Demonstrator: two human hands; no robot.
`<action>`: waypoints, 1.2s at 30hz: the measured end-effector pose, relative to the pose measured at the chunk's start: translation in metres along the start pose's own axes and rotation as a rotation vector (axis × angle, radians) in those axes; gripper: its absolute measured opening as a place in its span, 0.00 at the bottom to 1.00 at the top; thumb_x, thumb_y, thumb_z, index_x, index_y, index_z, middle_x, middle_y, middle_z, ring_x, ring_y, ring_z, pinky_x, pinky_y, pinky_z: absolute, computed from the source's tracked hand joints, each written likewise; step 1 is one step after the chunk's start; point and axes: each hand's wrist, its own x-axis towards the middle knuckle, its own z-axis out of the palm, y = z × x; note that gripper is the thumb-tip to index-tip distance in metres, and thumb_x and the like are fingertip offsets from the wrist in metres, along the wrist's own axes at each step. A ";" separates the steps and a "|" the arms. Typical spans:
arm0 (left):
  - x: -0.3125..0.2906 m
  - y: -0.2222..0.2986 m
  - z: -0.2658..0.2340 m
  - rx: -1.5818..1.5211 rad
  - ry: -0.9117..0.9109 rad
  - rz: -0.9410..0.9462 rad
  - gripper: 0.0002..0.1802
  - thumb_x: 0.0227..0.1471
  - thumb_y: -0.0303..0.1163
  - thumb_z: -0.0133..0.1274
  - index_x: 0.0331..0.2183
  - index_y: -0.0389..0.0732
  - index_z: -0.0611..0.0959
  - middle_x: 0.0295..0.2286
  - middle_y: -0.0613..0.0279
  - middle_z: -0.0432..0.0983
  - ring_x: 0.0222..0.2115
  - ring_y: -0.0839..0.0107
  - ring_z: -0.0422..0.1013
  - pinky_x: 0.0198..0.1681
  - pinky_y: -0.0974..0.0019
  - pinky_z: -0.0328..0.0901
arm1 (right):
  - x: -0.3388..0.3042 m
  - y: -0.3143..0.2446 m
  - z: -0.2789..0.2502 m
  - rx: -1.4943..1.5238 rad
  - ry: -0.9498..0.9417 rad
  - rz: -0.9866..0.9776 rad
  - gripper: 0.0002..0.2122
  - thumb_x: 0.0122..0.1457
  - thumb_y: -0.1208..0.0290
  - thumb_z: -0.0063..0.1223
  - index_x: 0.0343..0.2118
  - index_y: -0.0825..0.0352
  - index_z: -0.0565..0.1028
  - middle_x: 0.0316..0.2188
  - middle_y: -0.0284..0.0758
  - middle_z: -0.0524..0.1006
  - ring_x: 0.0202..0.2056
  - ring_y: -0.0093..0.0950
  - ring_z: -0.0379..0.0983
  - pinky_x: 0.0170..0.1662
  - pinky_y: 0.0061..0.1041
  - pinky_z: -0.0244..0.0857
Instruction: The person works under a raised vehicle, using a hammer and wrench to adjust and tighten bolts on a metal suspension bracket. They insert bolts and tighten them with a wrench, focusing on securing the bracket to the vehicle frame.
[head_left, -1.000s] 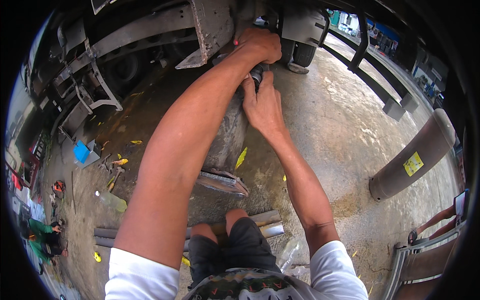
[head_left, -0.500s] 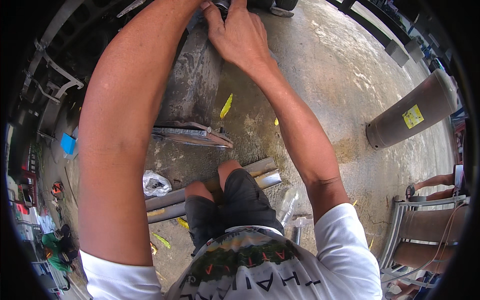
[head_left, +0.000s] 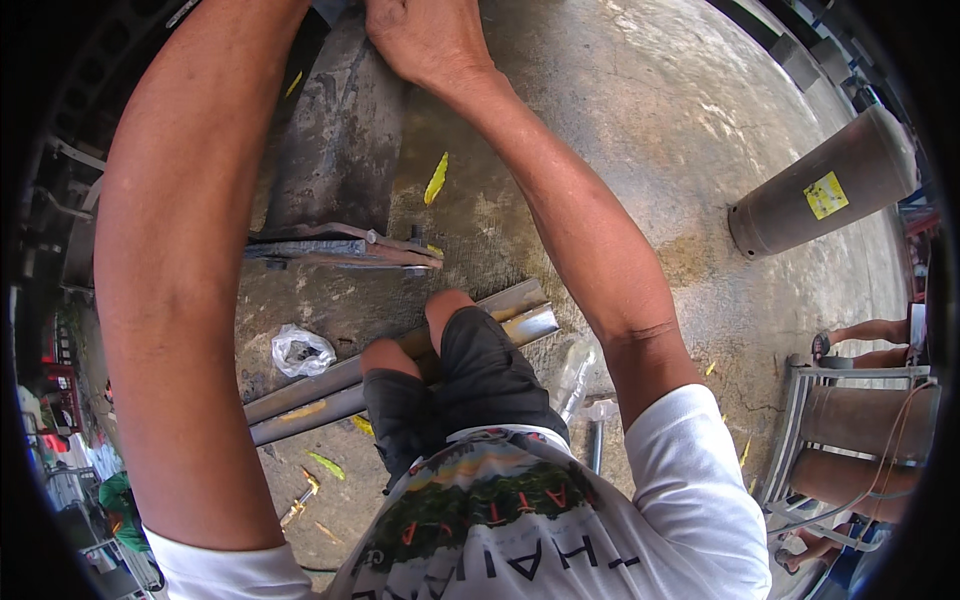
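Observation:
My right hand (head_left: 430, 38) is at the top edge, over the far part of a dark, scuffed steel beam (head_left: 345, 140). Its fingers are curled and closed, but whatever they grip is hidden or cut off. My left forearm (head_left: 190, 200) reaches up along the left side, and its hand lies beyond the upper edge. At the beam's near end, a flat end plate (head_left: 330, 248) stands crosswise with bolts through it.
Two long steel bars (head_left: 300, 398) lie by my knees, near a clear plastic bag (head_left: 302, 350). A plastic bottle (head_left: 577, 375) and a hammer (head_left: 597, 430) lie right. A gas cylinder (head_left: 815, 185) and a metal rack (head_left: 785, 440) stand farther right, with another person's legs (head_left: 865, 345) behind.
Both arms have shifted left and upward in the picture, and my left hand has left the view. The dark round part seen beside my right fingers no longer shows. The beam also appears farther left.

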 end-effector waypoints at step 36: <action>-0.026 -0.003 -0.008 -0.147 -0.018 -0.078 0.22 0.48 0.39 0.52 0.41 0.36 0.88 0.44 0.42 0.81 0.48 0.51 0.78 0.52 0.51 0.71 | 0.015 -0.037 -0.037 -0.787 -0.260 -0.341 0.24 0.60 0.55 0.53 0.38 0.80 0.75 0.26 0.51 0.81 0.38 0.47 0.82 0.42 0.43 0.73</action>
